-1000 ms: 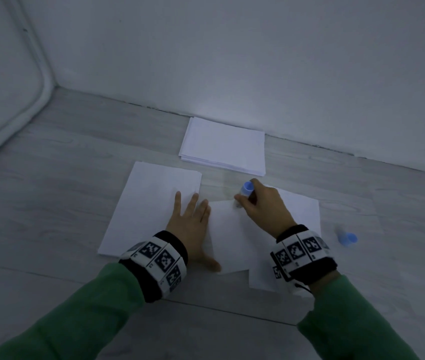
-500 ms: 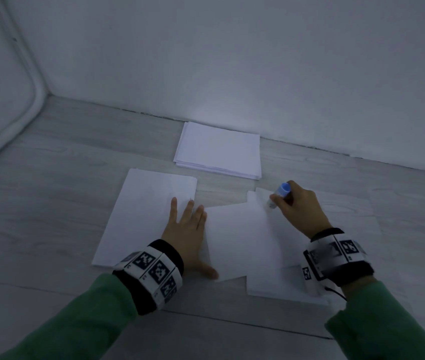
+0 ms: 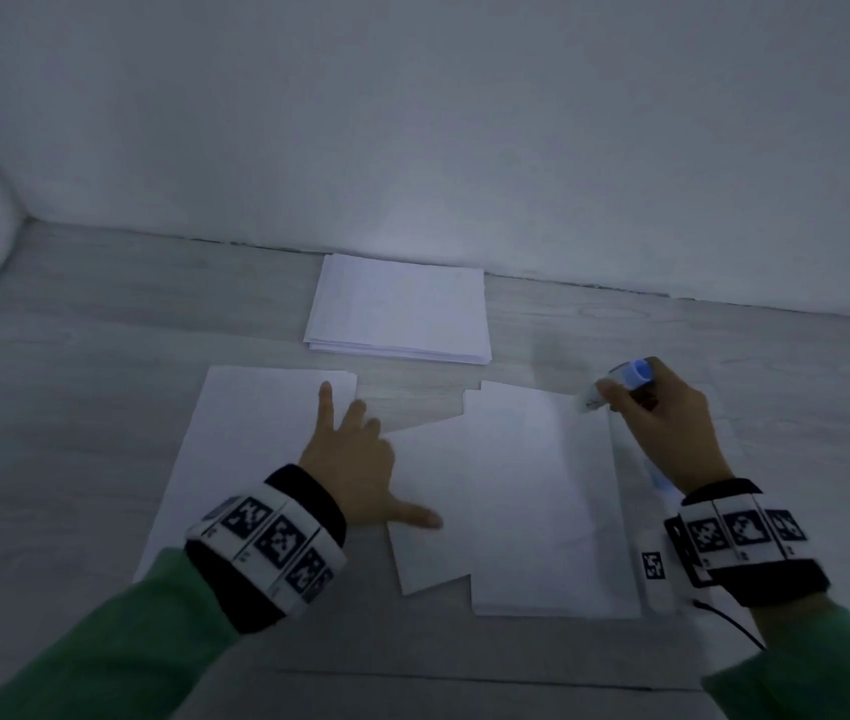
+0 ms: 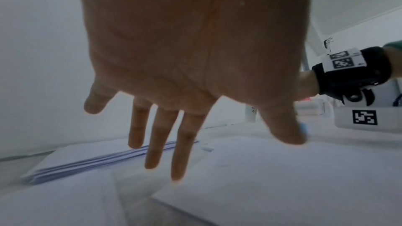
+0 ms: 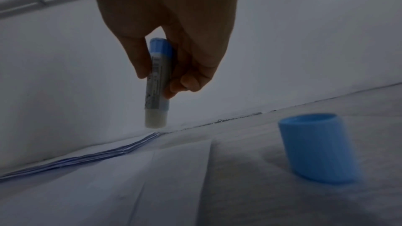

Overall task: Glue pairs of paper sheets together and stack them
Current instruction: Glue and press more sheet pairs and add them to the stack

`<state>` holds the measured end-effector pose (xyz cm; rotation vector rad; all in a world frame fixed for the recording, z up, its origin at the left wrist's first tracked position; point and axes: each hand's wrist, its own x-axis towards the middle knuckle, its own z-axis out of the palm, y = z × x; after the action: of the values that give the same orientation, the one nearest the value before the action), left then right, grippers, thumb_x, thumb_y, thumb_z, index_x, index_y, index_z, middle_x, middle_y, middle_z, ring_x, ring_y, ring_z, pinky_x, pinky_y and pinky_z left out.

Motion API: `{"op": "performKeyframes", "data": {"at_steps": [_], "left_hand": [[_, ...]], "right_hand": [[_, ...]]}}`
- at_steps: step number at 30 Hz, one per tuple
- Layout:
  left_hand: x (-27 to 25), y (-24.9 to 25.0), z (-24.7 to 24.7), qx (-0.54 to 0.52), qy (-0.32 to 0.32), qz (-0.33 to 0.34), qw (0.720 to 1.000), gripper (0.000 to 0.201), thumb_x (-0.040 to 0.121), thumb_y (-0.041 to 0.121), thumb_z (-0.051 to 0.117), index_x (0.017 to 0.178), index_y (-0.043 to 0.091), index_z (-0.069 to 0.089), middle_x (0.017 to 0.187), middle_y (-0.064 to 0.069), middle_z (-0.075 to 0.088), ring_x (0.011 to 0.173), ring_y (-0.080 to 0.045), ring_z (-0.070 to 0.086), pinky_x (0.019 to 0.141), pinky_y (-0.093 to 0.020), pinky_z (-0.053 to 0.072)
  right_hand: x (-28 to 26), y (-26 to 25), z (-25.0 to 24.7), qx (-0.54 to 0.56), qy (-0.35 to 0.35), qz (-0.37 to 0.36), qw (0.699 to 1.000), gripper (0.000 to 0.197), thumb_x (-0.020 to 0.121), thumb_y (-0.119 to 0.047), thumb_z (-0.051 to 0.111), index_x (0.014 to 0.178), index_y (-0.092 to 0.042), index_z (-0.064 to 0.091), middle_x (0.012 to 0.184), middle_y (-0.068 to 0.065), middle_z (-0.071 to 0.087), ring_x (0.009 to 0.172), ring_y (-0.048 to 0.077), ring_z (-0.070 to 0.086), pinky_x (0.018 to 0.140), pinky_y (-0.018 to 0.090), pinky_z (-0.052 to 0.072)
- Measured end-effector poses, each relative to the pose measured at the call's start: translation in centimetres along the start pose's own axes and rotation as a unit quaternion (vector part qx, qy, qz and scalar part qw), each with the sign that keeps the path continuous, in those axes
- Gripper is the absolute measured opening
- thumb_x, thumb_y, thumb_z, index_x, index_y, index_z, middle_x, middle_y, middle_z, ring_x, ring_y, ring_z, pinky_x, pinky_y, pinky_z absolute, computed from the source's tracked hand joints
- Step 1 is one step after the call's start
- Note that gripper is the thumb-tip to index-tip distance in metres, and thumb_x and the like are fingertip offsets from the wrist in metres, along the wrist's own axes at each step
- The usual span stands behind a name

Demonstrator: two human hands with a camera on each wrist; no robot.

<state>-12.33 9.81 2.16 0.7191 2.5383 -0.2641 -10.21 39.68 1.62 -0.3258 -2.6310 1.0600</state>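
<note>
Since a moment ago my right hand (image 3: 669, 428) has carried the glue stick (image 3: 615, 383) further right, off the loose sheet (image 3: 490, 491) at frame centre. Thumb and fingers pinch the uncapped stick, tip down above the paper. My left hand (image 3: 355, 459) lies flat with fingers spread, thumb on that sheet's left edge. Its blue cap (image 5: 317, 147) stands lower right in the right wrist view.

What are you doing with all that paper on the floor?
A person is gluing paper sheets. Their right hand holds an uncapped glue stick just above the paper, and its blue cap sits nearby. Their left hand lies flat with the thumb on the loose sheet. A stack of paper waits by the wall.
</note>
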Motion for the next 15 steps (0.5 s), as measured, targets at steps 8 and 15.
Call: {"op": "performKeyframes", "data": {"at_steps": [8,15], "left_hand": [[4.6,7.2,-2.3,-0.047,0.050,0.233,0.970,0.077,0.091,0.054,0.046,0.147,0.008,0.021,0.158,-0.010,0.006,0.145,-0.023,0.008,0.117,-0.038,0.007],[6.0,9.1,-1.1,0.049,0.066,0.255,0.963,0.094,0.082,0.065,0.049,0.148,0.005,0.018,0.156,-0.013,0.011,0.144,-0.024,0.009,0.115,-0.045,-0.009]], "right_hand": [[-0.3,-0.4,2.1,-0.032,-0.074,-0.039,0.996,0.016,0.087,-0.022,0.064,0.087,-0.007,0.058,0.061,0.010,0.057,0.053,0.016,0.049,0.050,0.012,0.035],[-0.6,-0.4,2.1,-0.072,-0.119,-0.056,0.989,0.019,0.088,-0.022,0.063,0.089,-0.004,0.058,0.071,0.008,0.062,0.064,0.020,0.055,0.059,0.022,0.038]]}}
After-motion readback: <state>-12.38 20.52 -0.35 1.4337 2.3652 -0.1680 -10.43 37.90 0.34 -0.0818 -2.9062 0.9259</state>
